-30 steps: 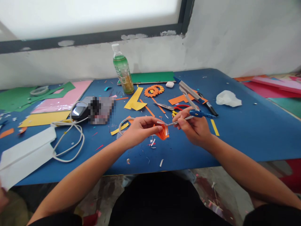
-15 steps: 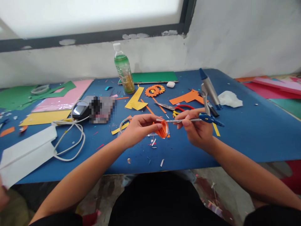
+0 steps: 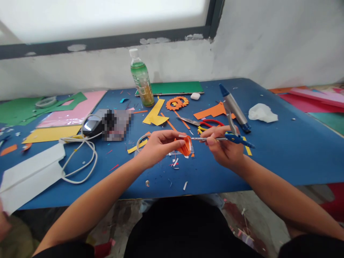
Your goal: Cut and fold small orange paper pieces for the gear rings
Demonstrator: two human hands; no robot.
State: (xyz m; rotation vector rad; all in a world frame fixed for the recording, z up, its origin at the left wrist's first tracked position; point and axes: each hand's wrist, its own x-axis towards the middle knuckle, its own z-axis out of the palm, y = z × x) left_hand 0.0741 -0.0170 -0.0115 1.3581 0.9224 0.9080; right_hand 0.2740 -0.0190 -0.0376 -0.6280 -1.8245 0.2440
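Observation:
Between the thumb and fingers of my left hand (image 3: pixel 161 147) is a folded orange paper piece (image 3: pixel 185 147) with a white strip along its edge. My right hand (image 3: pixel 224 147) grips a drawing compass (image 3: pixel 233 136) with blue and silver parts. One thin metal leg of it points left, its tip at or close to the orange paper's upper right edge. The other, thicker leg (image 3: pixel 236 109) sticks up and back. Red-handled scissors (image 3: pixel 206 123) lie behind my hands, beside a yellow-handled tool partly hidden by my right hand.
On the blue table (image 3: pixel 282 157) stand or lie a green bottle (image 3: pixel 142 84), orange paper rings (image 3: pixel 174 104), yellow paper (image 3: pixel 154 114), a white cable (image 3: pixel 94 161) and crumpled tissue (image 3: pixel 262 112). A person's hand (image 3: pixel 4 222) touches white paper (image 3: pixel 32 175) at left.
The compass in my right hand has turned slightly, its raised leg moving left. Its thin tip has shifted a little to the right. My left hand has barely moved.

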